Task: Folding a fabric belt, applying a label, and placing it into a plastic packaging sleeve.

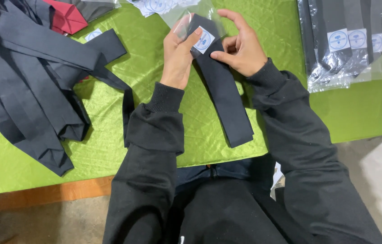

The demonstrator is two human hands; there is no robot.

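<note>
A black necktie (225, 97) lies lengthwise on the green quilted cloth (109, 149), its narrow top end going into a clear plastic sleeve (186, 18). A small white round-printed label (203, 40) sits near that top end. My left hand (179, 52) grips the tie and sleeve from the left, thumb by the label. My right hand (241, 45) pinches the tie's right edge, with its fingers curled over the sleeve's mouth.
A loose heap of black ties (28, 86) covers the left of the cloth, with a red piece (67, 18) at the top. Bagged, labelled ties (349, 40) are stacked at the top right. More labels (155, 5) lie at the top centre. Bare floor (380, 180) lies to the right.
</note>
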